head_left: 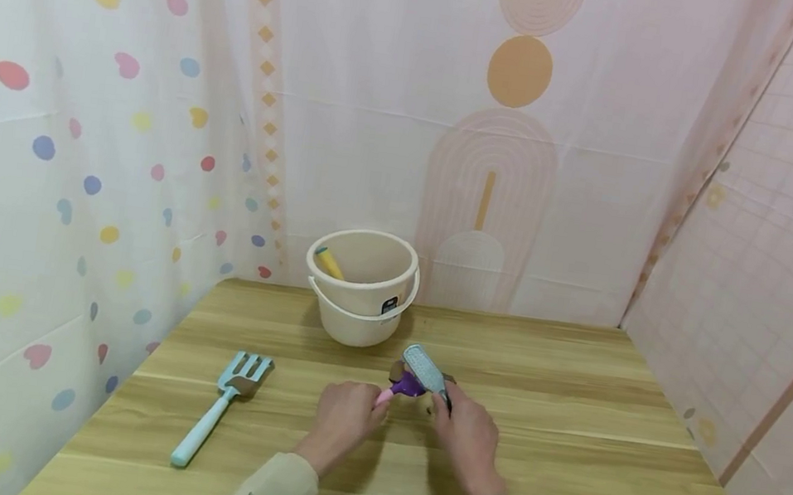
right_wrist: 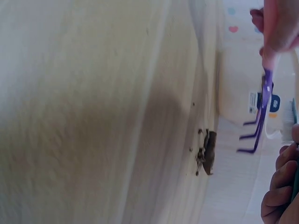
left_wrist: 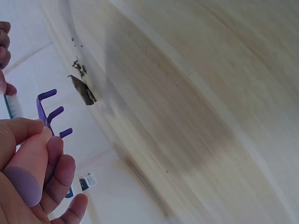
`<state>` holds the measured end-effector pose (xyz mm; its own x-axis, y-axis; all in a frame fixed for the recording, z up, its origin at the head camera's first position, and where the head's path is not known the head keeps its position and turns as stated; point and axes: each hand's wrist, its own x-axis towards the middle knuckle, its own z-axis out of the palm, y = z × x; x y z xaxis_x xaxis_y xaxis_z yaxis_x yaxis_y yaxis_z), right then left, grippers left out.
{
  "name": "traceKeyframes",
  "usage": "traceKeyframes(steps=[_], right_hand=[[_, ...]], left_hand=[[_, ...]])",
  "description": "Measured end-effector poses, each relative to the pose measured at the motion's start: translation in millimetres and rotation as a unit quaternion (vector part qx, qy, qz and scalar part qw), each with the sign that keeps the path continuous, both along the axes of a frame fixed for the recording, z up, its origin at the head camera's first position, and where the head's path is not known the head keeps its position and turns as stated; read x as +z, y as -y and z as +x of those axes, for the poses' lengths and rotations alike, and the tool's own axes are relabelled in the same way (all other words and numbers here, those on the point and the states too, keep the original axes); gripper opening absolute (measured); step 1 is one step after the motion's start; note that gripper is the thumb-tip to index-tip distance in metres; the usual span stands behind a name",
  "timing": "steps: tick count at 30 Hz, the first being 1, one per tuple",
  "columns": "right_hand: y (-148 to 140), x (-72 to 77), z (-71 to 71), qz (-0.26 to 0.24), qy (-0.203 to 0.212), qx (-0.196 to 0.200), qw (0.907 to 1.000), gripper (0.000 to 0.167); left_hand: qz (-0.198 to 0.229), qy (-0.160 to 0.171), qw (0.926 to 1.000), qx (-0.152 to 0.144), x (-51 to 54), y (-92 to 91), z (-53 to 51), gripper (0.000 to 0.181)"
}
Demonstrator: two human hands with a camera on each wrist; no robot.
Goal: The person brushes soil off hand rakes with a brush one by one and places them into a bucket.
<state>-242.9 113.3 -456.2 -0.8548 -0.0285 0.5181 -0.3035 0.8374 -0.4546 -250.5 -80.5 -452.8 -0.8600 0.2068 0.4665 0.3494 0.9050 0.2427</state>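
Observation:
My left hand (head_left: 348, 415) grips the pink handle of a small garden rake (head_left: 408, 385) with purple bent tines, held above the table. Its tines (right_wrist: 254, 135) show from the side in the right wrist view. In my right hand (head_left: 468, 434) is a light-blue brush (head_left: 424, 367) with a dark handle and pale bristles. The brush head lies over or against the rake; whether they touch I cannot tell. Beneath them on the tabletop lie a dry brown leaf (left_wrist: 82, 90) and dark crumbs (right_wrist: 200, 158), partly hidden in the head view.
A cream bucket (head_left: 356, 324) stands at the back, a yellow-handled item (head_left: 331, 263) leaning inside it. To the left lies a light-blue garden fork (head_left: 212, 416) with a brown leaf (head_left: 243, 385) by its tines. Curtains surround the wooden table (head_left: 600, 475) at the back and sides.

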Motion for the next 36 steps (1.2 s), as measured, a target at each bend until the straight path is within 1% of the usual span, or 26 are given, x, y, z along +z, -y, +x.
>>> traceKeyframes(steps=[4, 7, 9, 13, 17, 22, 25, 29, 32, 36], right_hand=[[7, -4.1, 2.7, 0.028, -0.016, 0.021, 0.9993, 0.027], [10, -8.4, 5.4, 0.041, -0.017, 0.027, 0.9987, 0.029], [11, -11.1, 6.8, 0.043, -0.013, 0.021, 0.9988, 0.029], [11, -12.6, 8.4, 0.038, -0.001, -0.006, 0.9992, 0.027], [11, -11.8, 8.1, 0.033, 0.011, -0.027, 0.9990, 0.026], [9, -13.1, 7.2, 0.015, 0.033, -0.034, 0.9988, 0.029], [4, -15.0, 5.4, 0.002, 0.035, -0.042, 0.9985, 0.028], [-4, -17.0, 2.8, -0.006, 0.037, -0.054, 0.9979, 0.022], [-3, -14.7, 2.5, -0.006, 0.028, -0.044, 0.9986, 0.022], [8, -7.1, 4.5, 0.012, 0.000, -0.007, 0.9999, 0.027]], left_hand=[[0.006, -0.002, 1.0000, -0.002, 1.4, -3.1, 0.2, 0.044], [0.007, 0.005, 1.0000, 0.003, 2.3, -3.9, -0.5, 0.045], [0.008, 0.013, 0.9999, 0.006, 2.8, -4.0, -1.2, 0.044], [0.011, 0.020, 0.9997, 0.009, 2.3, -4.3, -1.5, 0.043], [0.019, 0.010, 0.9997, 0.010, 1.0, -5.2, -0.8, 0.045], [0.017, -0.002, 0.9998, 0.006, 0.0, -5.7, -0.5, 0.046], [0.013, 0.003, 0.9998, 0.015, 0.0, -4.4, -0.4, 0.046], [0.007, 0.007, 0.9997, 0.024, -0.1, -1.7, -0.1, 0.046], [0.002, 0.008, 0.9998, 0.018, -0.7, -1.3, 0.1, 0.045], [-0.004, 0.003, 1.0000, 0.004, -2.1, -4.0, -1.1, 0.043]])
